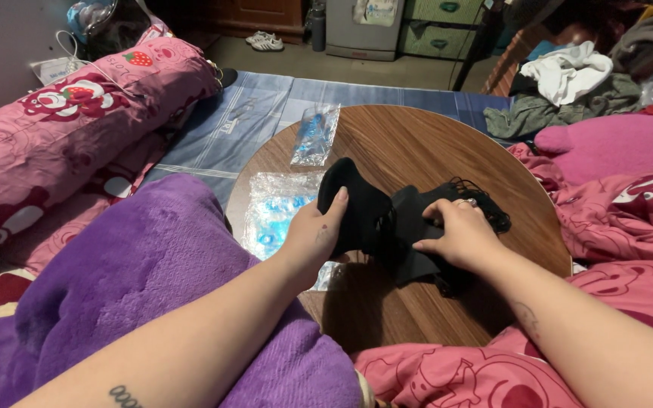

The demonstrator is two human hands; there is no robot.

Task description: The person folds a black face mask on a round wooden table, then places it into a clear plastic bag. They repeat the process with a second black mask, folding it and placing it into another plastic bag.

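View from the head camera, looking down on a round wooden table set among bedding. The left hand gripped the upper, rounded end of a black fabric piece, thumb lying along its left edge and fingers wrapped behind it, so that this end stood lifted off the tabletop. The right hand pressed down on the other portion of the same black fabric, fingers curled and pinching a fold near its middle; a ring showed on one finger. The fabric lay near the centre of the table, between the two hands, with a frayed or lacy black edge protruding beyond the right hand. Two packages were present: a small clear plastic pouch with blue contents, oblong, lying at the far left of the tabletop, and a larger clear, crinkled plastic bag with blue patches, resting at the table's left rim, just beside the left hand. A purple plush blanket covered the lower left, a pink printed bolster lay at far left, and a pink printed quilt bordered the right.
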